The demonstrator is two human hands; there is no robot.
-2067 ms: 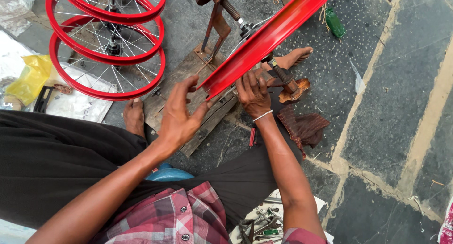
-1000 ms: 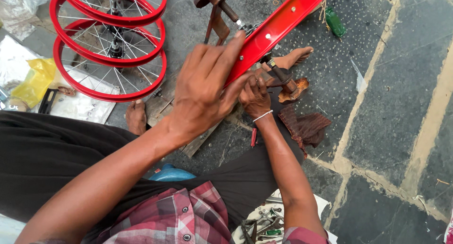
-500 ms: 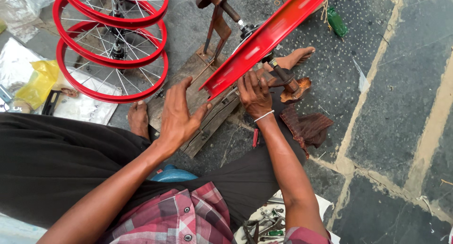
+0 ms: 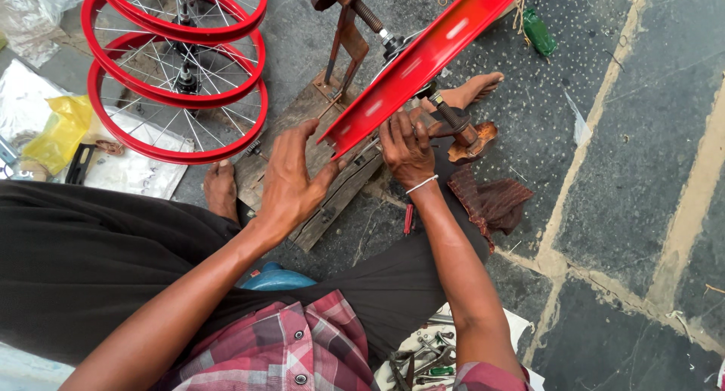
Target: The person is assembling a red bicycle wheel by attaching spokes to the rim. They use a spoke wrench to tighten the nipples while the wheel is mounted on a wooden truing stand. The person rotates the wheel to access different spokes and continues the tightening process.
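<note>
Appears to be the checking and adjusting of a red wheel rim (image 4: 423,58) mounted on a rusty stand (image 4: 349,36), itself fixed to a wooden board (image 4: 302,119) on the stone floor (image 4: 627,134). Runs slantwise from the near left up to the far right of the view, with its near end lying right between the two hands. Shows the left hand (image 4: 291,183) open, fingers spread and pointing far, thumb side just beside the rim's near-left end; cannot tell whether touching or a hair apart. Shows the right hand (image 4: 406,145) on the right side of the rim, fingers curled in under its lower edge beside the axle end of the stand; cannot tell whether clamped on a spoke, a small tool or the rim itself. Judged from this, calls next for a steady left palm on the rim and fine fingertip work from the right, close to the spokes. Lying well apart to the far left: stacked red wheels (image 4: 177,81) with spokes and hubs fitted, next to a yellow bag (image 4: 57,130). Lying just right of the right wrist: a dark brown rag (image 4: 491,202); further off, a green bottle (image 4: 539,30). Near the right elbow, a tray of small tools (image 4: 423,357).
</note>
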